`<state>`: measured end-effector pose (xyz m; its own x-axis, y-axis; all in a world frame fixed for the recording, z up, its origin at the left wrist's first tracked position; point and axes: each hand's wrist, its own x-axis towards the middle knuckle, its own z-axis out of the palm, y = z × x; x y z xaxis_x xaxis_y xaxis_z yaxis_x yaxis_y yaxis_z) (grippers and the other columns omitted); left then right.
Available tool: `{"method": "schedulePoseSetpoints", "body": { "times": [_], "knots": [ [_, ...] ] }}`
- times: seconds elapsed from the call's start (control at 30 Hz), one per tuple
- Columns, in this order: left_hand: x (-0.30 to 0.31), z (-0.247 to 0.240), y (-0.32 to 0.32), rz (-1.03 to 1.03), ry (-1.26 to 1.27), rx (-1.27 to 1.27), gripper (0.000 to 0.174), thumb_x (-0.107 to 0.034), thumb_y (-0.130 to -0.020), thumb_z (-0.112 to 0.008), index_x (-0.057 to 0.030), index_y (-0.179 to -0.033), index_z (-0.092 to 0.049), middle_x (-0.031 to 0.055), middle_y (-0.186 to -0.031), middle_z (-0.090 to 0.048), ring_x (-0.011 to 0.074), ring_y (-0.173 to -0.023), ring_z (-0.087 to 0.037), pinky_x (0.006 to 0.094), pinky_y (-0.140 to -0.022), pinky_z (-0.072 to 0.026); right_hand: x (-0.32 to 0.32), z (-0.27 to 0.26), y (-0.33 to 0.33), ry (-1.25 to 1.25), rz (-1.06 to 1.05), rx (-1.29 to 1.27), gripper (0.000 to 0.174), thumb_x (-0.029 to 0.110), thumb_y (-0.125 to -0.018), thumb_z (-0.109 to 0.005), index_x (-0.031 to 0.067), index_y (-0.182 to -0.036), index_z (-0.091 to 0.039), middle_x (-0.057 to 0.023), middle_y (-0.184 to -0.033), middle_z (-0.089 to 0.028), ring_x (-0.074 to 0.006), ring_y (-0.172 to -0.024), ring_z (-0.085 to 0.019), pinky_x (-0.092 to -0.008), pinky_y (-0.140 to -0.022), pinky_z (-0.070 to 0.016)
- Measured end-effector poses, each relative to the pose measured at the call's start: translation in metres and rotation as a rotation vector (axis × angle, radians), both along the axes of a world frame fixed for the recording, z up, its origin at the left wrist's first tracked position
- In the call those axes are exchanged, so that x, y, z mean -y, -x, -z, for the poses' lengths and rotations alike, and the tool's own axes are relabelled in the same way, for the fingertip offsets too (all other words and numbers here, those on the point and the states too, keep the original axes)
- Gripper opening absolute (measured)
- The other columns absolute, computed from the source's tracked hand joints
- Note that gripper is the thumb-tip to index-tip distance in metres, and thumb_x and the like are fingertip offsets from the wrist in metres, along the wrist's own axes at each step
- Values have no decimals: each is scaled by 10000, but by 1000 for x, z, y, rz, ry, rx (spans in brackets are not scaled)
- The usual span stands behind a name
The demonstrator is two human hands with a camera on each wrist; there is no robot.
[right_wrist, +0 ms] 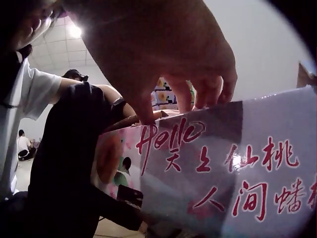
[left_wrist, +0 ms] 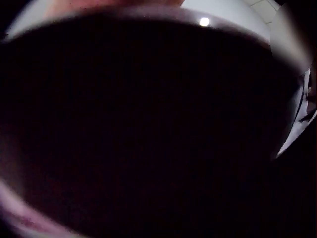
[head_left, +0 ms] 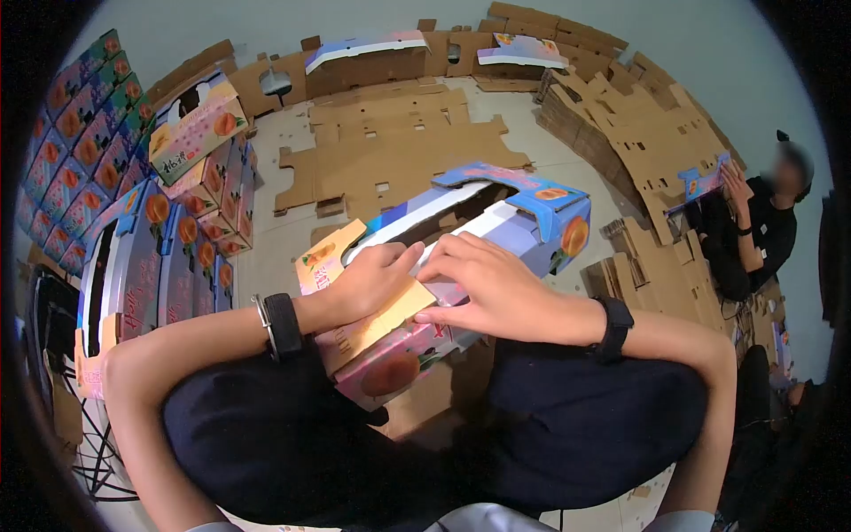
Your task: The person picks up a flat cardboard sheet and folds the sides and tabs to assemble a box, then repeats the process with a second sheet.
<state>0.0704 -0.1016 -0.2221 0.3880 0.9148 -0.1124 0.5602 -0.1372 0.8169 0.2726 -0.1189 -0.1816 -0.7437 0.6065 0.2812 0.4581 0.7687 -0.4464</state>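
A peach-printed carton box [head_left: 523,213] lies tilted between the person's knees, its long slotted top facing up. The left hand [head_left: 368,282] bears down on the yellow end flap [head_left: 372,321], fingers curled over the flap's inner edge at the slot. Close beside it, the right hand [head_left: 483,285] pinches the box's top edge, its thumb at the flap's corner and its bent fingers over the rim. From the right wrist view, the right hand [right_wrist: 168,54] arches above the printed side panel [right_wrist: 218,163]. The left wrist view is mostly dark.
Finished-looking peach boxes [head_left: 133,266] stand at the left, with a tall stack [head_left: 80,151] behind. Flat cardboard sheets [head_left: 399,160] cover the floor ahead, and more are piled [head_left: 612,133] at the right. Another person [head_left: 767,222] sits at the right, handling a printed piece.
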Motion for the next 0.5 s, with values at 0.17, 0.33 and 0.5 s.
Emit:
{"method": "schedulePoseSetpoints", "body": {
  "times": [0.17, 0.33, 0.5],
  "knots": [
    [1, 1, 4, 120, 29, 82, 514, -408, -976, -376, 62, -981, -584, 241, -905, -611, 291, -851, -570, 370, -800, -431, 2, 3, 3, 64, 8, -22, 347, 353, -772, -700, 50, -907, -598, -68, -918, -551, -253, -888, -523, -367, -792, -396],
    [1, -3, 3, 73, 125, 34, 574, -450, -979, -334, 64, -1040, -583, 239, -982, -616, 303, -931, -572, 365, -857, -420, 7, -6, 4, -174, 5, 63, 340, 384, -769, -690, 75, -869, -593, -49, -871, -553, -239, -866, -526, -362, -745, -381],
    [-2, 2, 5, 98, 98, 60, 599, -465, -977, -324, 72, -1062, -576, 243, -1017, -612, 304, -960, -569, 360, -874, -417, 5, -6, 5, -149, -13, -4, 308, 378, -762, -692, 85, -827, -623, -42, -833, -551, -224, -831, -535, -342, -739, -370]
  ]
}}
